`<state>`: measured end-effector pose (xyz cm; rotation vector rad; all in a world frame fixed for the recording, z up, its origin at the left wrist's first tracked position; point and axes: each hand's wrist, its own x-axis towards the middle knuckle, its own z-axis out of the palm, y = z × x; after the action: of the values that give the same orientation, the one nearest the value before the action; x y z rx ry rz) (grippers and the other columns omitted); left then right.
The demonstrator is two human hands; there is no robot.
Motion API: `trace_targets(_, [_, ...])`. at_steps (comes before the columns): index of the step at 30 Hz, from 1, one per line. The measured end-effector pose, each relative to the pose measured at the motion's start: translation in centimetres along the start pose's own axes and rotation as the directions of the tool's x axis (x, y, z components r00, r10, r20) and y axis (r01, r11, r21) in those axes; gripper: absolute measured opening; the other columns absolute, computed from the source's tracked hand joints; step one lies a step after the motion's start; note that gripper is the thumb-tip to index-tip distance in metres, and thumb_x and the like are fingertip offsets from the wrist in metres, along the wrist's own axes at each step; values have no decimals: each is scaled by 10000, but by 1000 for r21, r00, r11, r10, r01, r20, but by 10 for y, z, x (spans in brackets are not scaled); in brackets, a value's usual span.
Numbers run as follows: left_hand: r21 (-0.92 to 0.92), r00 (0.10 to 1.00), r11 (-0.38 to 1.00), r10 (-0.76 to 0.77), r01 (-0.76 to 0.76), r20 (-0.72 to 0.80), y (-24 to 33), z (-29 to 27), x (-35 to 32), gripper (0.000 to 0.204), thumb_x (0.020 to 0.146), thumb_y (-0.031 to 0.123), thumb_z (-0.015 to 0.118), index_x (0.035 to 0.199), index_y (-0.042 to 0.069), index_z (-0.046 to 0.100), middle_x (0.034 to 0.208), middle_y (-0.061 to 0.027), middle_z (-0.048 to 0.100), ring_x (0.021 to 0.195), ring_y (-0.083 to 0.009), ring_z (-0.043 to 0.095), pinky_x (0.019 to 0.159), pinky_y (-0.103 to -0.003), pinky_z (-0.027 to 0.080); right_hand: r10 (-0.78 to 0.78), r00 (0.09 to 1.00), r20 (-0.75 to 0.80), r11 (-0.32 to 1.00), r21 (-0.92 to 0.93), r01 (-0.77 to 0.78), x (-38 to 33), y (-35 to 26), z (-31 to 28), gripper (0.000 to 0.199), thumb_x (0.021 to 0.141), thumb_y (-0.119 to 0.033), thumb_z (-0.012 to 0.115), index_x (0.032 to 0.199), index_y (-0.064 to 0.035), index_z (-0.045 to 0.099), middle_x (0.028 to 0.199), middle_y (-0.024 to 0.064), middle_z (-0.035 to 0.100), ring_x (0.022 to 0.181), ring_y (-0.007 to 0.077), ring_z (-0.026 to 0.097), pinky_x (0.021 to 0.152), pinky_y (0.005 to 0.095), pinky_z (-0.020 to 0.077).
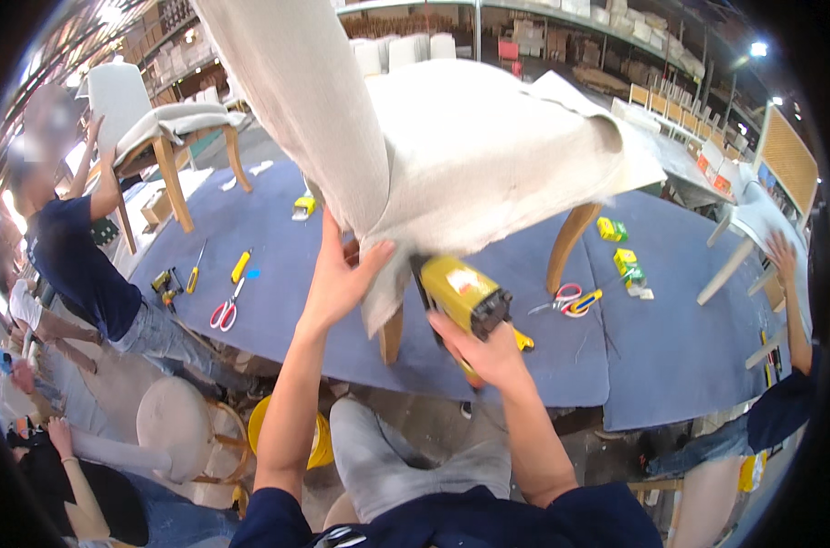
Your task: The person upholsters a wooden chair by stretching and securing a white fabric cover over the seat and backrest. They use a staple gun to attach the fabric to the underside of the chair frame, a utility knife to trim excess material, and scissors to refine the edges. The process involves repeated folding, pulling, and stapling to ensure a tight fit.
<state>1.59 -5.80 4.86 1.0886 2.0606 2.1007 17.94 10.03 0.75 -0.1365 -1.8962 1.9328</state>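
Note:
A chair covered in cream fabric stands on the table before me, its wooden front leg showing below. My left hand grips the loose fabric flap at the corner where backrest and seat meet. The thumb presses on the cloth, and some fingers are hidden behind it. In my right hand is a yellow and black staple gun, its nose against or very near the fabric beside that corner. Its tip is blurred, so contact is unclear.
Red-handled scissors, a yellow cutter and a screwdriver lie left on the blue tabletop. More scissors and small yellow-green boxes lie right. Co-workers handle chairs on both sides. A yellow bucket stands below.

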Motion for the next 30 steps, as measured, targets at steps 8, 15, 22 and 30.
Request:
trace_targets(8, [285, 947, 919, 309, -274, -84, 25, -2, 23, 1137, 837, 287, 863, 1632, -17, 109, 1653, -275, 243, 1553, -381, 257, 1239, -470, 276, 49, 919, -392, 424, -825, -374, -74, 78, -235, 542, 827, -336, 825, 1222, 7, 685, 902, 207, 745, 855, 455, 702, 799, 469, 557])
trace_targets(15, [259, 977, 957, 169, -131, -129, 24, 10, 22, 1061, 876, 273, 841, 1618, -13, 139, 1473, -234, 541, 1323, -342, 579, 1095, -440, 468, -52, 873, -485, 186, -864, -469, -63, 125, -324, 735, 929, -388, 724, 1515, -25, 471, 1604, 313, 364, 1463, 474, 381, 1152, 550, 378])
trace_targets(22, [-7, 937, 993, 111, -120, -330, -41, 14, 1, 796, 1017, 456, 656, 1572, -16, 335, 1367, -184, 633, 1220, -260, 621, 1043, -392, 486, -609, 775, -168, 597, -741, 308, 37, -30, -136, 586, 1044, -363, 604, 1535, -70, 475, 1664, 269, 295, 1544, 413, 282, 1249, 483, 222])
trace_targets(30, [26, 937, 998, -50, 63, -346, -32, 85, -80, 527, 1023, 391, 631, 1337, -31, 593, 1156, -217, 731, 1103, -289, 713, 966, -412, 531, -863, 362, -352, 483, -785, 387, 127, 30, -85, 691, 1110, -407, 405, 1627, 18, 233, 1725, 225, 145, 1605, 375, 85, 1293, 486, 81])
